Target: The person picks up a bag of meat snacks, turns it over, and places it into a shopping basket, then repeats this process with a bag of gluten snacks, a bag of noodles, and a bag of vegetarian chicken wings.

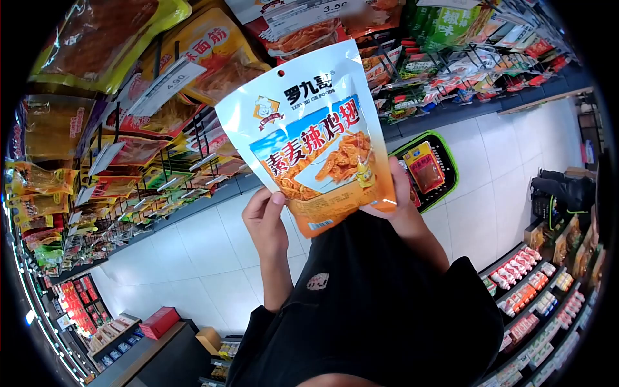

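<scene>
A white and orange snack bag (316, 142) with Chinese lettering and a food picture faces the camera, held up in front of my chest. My left hand (265, 216) pinches its lower left edge, thumb on the front. At the lower right edge my right hand (401, 193) grips the bag, with some of its fingers hidden behind it. Just beyond my right hand is a black shopping basket with a green rim (454, 161). A red and yellow packet (425, 168) lies inside the basket.
Hanging snack bags (155, 155) and price tags (171, 82) line the rack ahead and to the left. Low shelves of packaged goods (525, 297) stand at the lower right. A red box (160, 322) sits on a counter at the lower left. A person in dark clothing (564, 190) is at the far right.
</scene>
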Demonstrator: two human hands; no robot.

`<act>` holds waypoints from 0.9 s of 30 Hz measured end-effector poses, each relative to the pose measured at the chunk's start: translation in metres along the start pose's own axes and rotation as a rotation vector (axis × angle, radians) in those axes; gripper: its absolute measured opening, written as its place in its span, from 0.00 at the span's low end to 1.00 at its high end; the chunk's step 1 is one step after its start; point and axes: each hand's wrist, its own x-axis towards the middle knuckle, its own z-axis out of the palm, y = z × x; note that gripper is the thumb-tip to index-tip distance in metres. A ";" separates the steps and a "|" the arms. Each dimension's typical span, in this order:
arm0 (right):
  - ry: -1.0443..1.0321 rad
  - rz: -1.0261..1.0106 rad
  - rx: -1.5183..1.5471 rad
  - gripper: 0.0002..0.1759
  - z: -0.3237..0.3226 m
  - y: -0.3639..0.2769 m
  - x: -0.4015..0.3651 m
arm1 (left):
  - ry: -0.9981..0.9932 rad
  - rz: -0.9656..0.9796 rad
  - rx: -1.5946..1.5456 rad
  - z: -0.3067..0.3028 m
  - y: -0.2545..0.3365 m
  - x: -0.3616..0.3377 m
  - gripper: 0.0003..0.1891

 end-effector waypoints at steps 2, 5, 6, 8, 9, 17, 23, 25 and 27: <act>-0.021 0.112 0.203 0.34 -0.004 0.000 0.001 | 0.007 0.015 0.042 -0.003 0.004 0.002 0.08; -0.094 0.078 0.012 0.34 -0.009 0.003 -0.002 | 0.074 -0.030 0.018 -0.002 0.006 0.001 0.08; -0.082 0.086 -0.045 0.34 -0.014 0.004 -0.005 | 0.093 -0.041 0.011 -0.002 0.007 0.001 0.08; -0.063 0.101 -0.163 0.34 -0.020 0.005 -0.011 | 0.102 -0.039 -0.021 -0.006 0.005 0.001 0.08; -0.053 0.105 -0.185 0.34 -0.019 0.006 -0.011 | 0.106 -0.043 -0.024 -0.007 0.006 0.000 0.09; 0.027 0.156 -0.240 0.36 -0.003 0.012 -0.006 | 0.138 -0.035 -0.048 -0.014 0.013 -0.008 0.10; -0.027 0.185 -0.223 0.36 0.002 0.021 -0.003 | 0.165 -0.040 -0.058 -0.029 0.017 -0.016 0.10; 0.035 0.229 -0.305 0.38 0.005 0.023 -0.003 | 0.183 -0.053 -0.069 -0.035 0.019 -0.019 0.10; 0.041 0.253 -0.349 0.39 0.010 0.026 -0.001 | 0.202 -0.062 -0.083 -0.038 0.021 -0.021 0.10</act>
